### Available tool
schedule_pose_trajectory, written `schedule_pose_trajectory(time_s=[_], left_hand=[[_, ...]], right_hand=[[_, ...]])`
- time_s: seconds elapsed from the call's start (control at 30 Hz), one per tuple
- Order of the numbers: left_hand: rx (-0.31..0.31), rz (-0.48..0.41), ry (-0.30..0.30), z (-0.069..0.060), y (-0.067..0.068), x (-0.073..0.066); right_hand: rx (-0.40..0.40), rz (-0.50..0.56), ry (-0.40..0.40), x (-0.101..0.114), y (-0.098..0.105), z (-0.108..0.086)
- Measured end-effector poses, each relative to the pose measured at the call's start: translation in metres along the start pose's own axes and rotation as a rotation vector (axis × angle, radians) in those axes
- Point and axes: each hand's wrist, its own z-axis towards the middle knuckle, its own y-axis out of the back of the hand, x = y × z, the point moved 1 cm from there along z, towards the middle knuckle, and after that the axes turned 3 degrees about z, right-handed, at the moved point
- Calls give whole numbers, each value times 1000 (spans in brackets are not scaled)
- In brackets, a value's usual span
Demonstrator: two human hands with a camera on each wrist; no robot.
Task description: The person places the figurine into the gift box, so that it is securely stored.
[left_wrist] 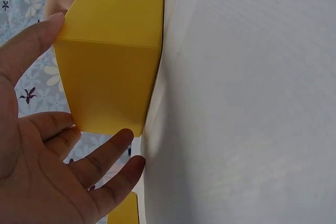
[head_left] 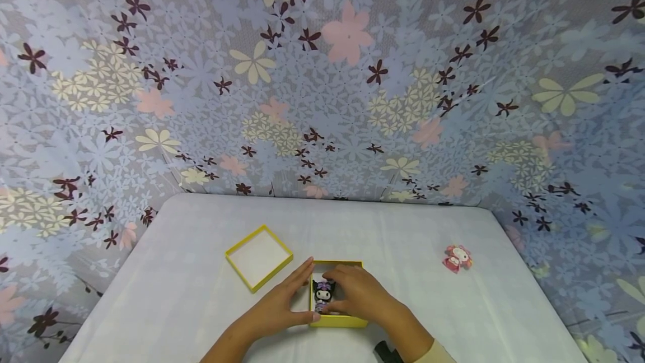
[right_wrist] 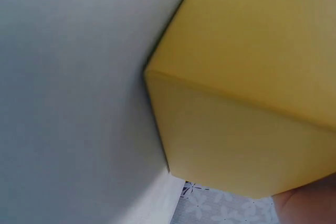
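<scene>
A yellow box [head_left: 339, 322] with a pale inside stands on the table, its top uncovered. Inside, toward its left wall, is a small figurine [head_left: 323, 294] with a black hood and a white face. My right hand [head_left: 360, 293] reaches over the box and holds the figurine, with the thumb at its base and fingers at its head. My left hand [head_left: 277, 307] spans the box's left side. Its thumb touches the near corner and its long, fairly straight fingers lie along the far part. In the right wrist view, the box's yellow walls [right_wrist: 236, 135] hide most of the hand.
A yellow-rimmed lid [head_left: 258, 283] with a white inside lies behind the left hand. Far to the right lies a pink and white figurine [head_left: 457, 258]. A black object [head_left: 387, 352] is beside the right forearm. Flowered fabric [head_left: 322, 99] rises behind the white-covered table [head_left: 403, 228].
</scene>
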Motion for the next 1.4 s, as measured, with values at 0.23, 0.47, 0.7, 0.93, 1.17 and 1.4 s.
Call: schedule_pose_trajectory(time_s=[0.23,0.47,0.7,0.93,1.17,1.4], left_hand=[[7,-3,9,-1,0,-2],[20,3,21,-3,-2,-1],[21,9,27,-3,0,-4],[24,6,30,-2,-1,-6],[25,10,18,-3,-3,-7],[18,26,20,-4,-4,-9]], right_hand=[[-8,162,-6,-4,2,-5],[-75,265,1,-5,2,-13],[-175,319,-27,-4,6,-19],[-252,328,-48,-7,8,-25],[-287,330,-61,-11,9,-33],[-334,346,-104,-17,17,-41]])
